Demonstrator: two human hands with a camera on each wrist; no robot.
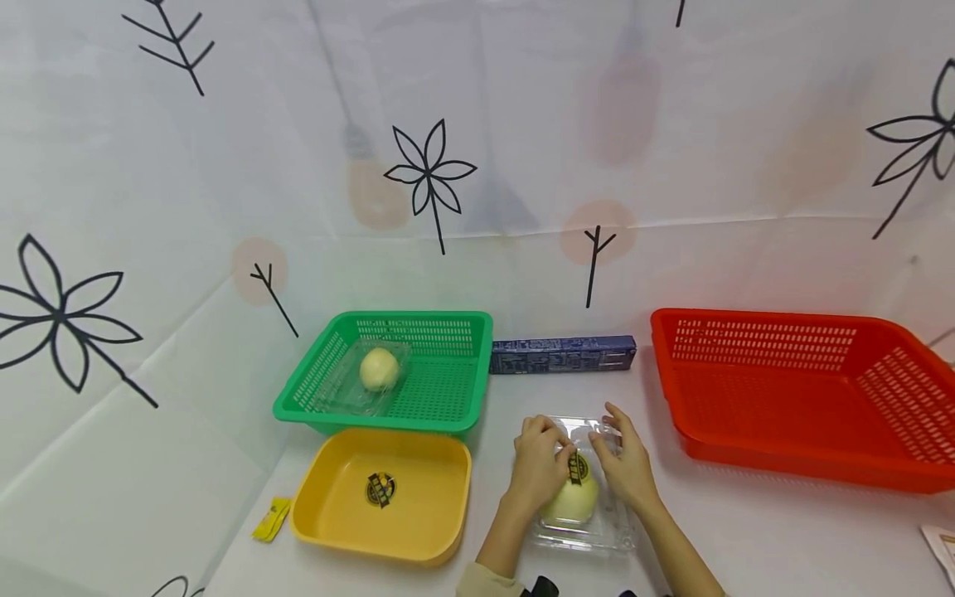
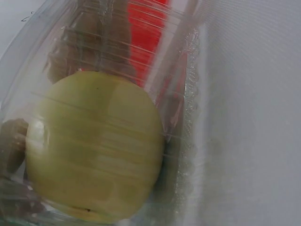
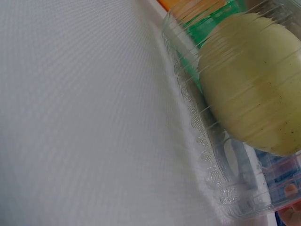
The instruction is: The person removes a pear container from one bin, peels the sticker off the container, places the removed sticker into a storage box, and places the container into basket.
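On the table in front of me lies a clear plastic clamshell box (image 1: 589,539) holding one pale yellow-green round fruit (image 1: 570,502). A black-and-gold sticker (image 1: 579,469) shows over the fruit. My left hand (image 1: 535,466) is over the box's left side, fingers curled, with thumb and fingertips pinching the sticker's upper end. At the box's upper right, my right hand (image 1: 627,466) has its fingers spread and its thumb near the lid. Both wrist views show the fruit (image 2: 96,146) through the ribbed plastic. A similar sticker (image 1: 380,489) lies in the yellow tray (image 1: 313,518).
Behind the yellow tray, a green basket (image 1: 477,390) contains another clear box with a round fruit (image 1: 379,370). A long dark blue box (image 1: 563,355) lies at the back. A red basket (image 1: 694,444) stands right. One small yellow packet (image 1: 272,520) lies far left.
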